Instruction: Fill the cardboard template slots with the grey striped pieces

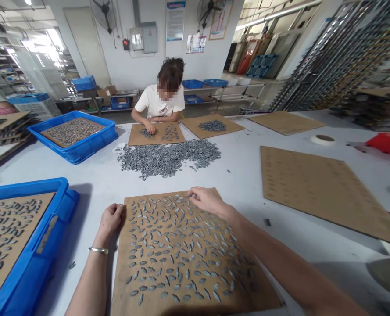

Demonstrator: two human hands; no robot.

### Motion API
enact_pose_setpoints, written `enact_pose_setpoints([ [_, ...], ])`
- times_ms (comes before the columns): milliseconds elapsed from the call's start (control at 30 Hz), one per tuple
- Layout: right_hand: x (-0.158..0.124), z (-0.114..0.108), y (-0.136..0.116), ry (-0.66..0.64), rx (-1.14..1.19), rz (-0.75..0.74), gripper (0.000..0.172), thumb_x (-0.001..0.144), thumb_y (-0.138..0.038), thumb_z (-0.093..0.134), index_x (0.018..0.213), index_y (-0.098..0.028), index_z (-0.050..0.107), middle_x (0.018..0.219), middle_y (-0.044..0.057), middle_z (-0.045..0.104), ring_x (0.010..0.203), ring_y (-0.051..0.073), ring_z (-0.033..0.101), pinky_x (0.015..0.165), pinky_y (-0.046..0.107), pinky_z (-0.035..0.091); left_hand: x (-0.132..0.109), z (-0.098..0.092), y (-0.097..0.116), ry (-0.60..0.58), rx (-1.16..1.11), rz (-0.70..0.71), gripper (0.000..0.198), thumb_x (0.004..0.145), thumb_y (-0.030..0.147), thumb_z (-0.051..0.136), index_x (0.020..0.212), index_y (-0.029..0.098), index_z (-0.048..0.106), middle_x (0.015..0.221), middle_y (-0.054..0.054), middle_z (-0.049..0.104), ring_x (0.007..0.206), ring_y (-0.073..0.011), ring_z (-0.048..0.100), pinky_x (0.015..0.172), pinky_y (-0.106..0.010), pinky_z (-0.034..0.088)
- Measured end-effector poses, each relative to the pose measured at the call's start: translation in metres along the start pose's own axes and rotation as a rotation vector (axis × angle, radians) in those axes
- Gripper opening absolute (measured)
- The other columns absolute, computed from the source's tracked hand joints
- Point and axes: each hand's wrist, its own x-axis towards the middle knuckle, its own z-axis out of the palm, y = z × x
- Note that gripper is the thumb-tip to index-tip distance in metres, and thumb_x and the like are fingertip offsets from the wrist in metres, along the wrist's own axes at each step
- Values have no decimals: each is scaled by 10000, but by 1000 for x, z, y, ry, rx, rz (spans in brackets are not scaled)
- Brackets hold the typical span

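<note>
A brown board [120, 285] lies in front of me, covered with spaced-out small grey pieces [171, 259], pointed at both ends. My left hand [112, 219], with a silver bangle on the wrist, is closed beside the board's upper left edge. What its curled fingers hold, if anything, is hidden. Over the far edge of the board, my right hand [207, 200] has its fingertips pinched together low at the surface, on what looks like one of the grey pieces. My right forearm covers part of the board's right side.
Beyond the board lies a heap of loose grey pieces [168, 158]. A co-worker [163, 98] handles pieces on another board [135, 139] opposite. Blue trays [63, 186] [76, 156] with filled boards stand left. To the right are a bare board [313, 188] and a tape roll [323, 139].
</note>
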Motion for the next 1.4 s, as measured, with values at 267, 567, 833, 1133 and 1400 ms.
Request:
enact_pose_setpoints([
  [267,3,12,-30,-140,-161,-128,193,998,-173,524,1049,-196,708,1059,96,703,866,188,641,692,264,407,-3,1,4,-7,-19,-8,418,739,636,608,705,226,529,477,66,409,422,-98,333,415,-221,240],
  [567,-2,14,-28,-153,-307,-171,150,1012,-202,542,1010,-200,691,1011,82,671,855,181,620,686,272,379,0,1,-2,-10,-34,-7,418,727,628,630,720,219,543,483,58,437,426,-99,351,416,-219,245],
  [833,-2,13,-29,-161,-261,-148,133,997,-180,555,983,-209,684,991,77,668,825,185,620,680,275,384,0,3,-4,1,-38,1,395,737,602,638,709,217,550,510,49,469,445,-101,373,426,-219,259],
  [1133,1,22,-29,-187,-262,-165,160,1002,-211,538,937,-200,683,991,99,681,793,194,637,667,275,424,-2,3,-2,0,-42,-17,400,736,604,631,695,219,534,518,44,478,437,-97,377,425,-220,261],
  [1400,-7,-2,-5,4,64,63,195,890,-236,596,1001,-230,757,944,44,784,846,201,717,783,277,521,-4,2,3,-5,-46,-15,398,741,598,641,711,211,556,501,53,458,426,-95,366,421,-220,270],
])
